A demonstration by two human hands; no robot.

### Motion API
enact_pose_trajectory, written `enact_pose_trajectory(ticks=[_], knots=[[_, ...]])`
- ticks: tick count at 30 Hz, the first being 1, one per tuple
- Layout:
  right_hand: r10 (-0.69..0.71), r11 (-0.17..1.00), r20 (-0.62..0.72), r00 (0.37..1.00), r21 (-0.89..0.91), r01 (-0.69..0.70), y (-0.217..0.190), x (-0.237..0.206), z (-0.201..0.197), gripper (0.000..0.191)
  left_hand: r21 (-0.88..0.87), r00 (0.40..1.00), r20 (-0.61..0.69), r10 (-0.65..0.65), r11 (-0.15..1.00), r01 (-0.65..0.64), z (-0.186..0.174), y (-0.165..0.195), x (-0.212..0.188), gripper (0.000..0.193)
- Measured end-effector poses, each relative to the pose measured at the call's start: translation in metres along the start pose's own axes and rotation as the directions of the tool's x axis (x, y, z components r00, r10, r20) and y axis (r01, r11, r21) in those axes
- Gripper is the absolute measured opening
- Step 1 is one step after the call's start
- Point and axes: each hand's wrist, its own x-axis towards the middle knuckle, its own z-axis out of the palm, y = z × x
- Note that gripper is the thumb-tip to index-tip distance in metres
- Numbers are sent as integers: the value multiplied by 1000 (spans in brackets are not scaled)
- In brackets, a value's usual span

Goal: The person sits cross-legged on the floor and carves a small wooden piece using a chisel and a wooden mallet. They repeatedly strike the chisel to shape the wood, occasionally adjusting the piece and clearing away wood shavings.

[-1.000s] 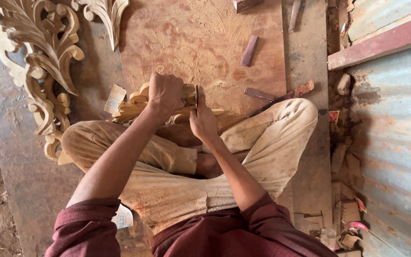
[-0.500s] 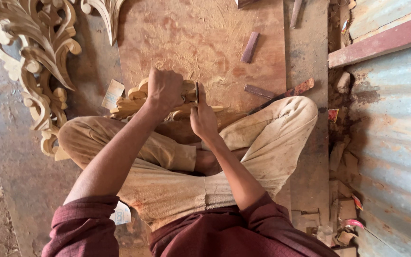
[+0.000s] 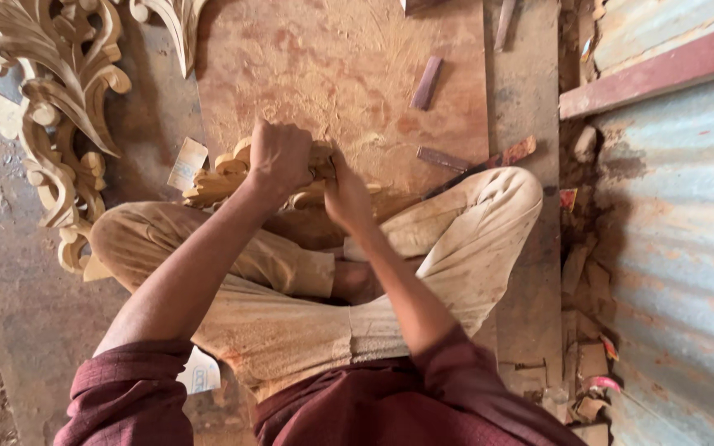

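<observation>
Plywood board, wood offcuts, sawdust on it

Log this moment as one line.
left hand: gripping carved wood piece | right hand: on same piece | board: underneath | ornate carving: left, untouched

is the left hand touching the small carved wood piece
Touching: the head view shows the left hand pressed down on the small carved wood piece, fingers curled over it.
</observation>
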Motion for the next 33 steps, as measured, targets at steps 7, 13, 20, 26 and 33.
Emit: enact_pose_trajectory(ticks=[7,13,20,26,33], knots=[[160,967,127,979,-217,-130,-8,2,0,68,7,1000,22,-16,1000,16,3,-1,8,23],[-67,964,35,997,-256,74,-7,3,-6,65,29,996,-86,19,999,-16,5,-1,7,24],[63,959,57,996,-280,-44,-6,-11,2,70,38,999,49,-16,999,14,4,0,10,42],[61,958,42,997,-283,-47,2,9,3,59,54,1000,3,-15,998,15,7,-1,12,28],[-51,964,1,999,-260,50,2,9,5,58,81,1000,-30,-4,997,7,13,0,13,27]])
